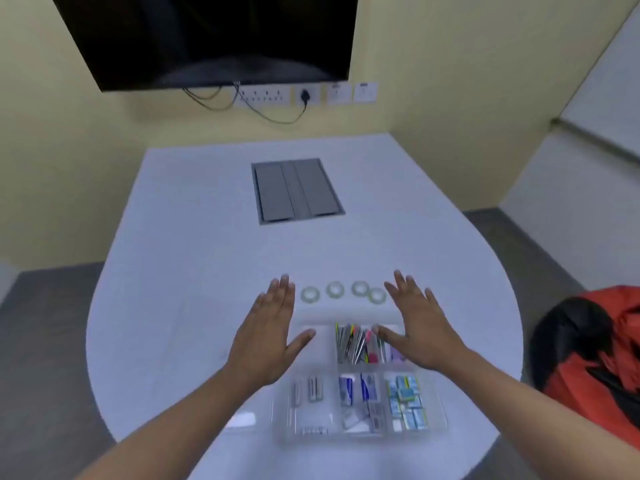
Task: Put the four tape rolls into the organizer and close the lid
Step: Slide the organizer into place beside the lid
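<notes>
Several small clear tape rolls lie in a row on the white table (194, 237): one at the left (310, 294), one in the middle (335, 289), and two touching at the right (360, 288) (377, 295). Just in front of them sits a clear plastic organizer (284, 415) with compartments of pens, staples and clips. Whether its lid is open is too blurred to tell. My left hand (268, 336) hovers flat and open over the organizer's far left corner. My right hand (417, 323) is spread open over its far right part. Neither hand holds anything.
A grey cable hatch (296, 190) is set into the table further back. A black screen (207, 39) hangs on the wall above sockets. A red and black bag (595, 362) sits at the right beside the table edge.
</notes>
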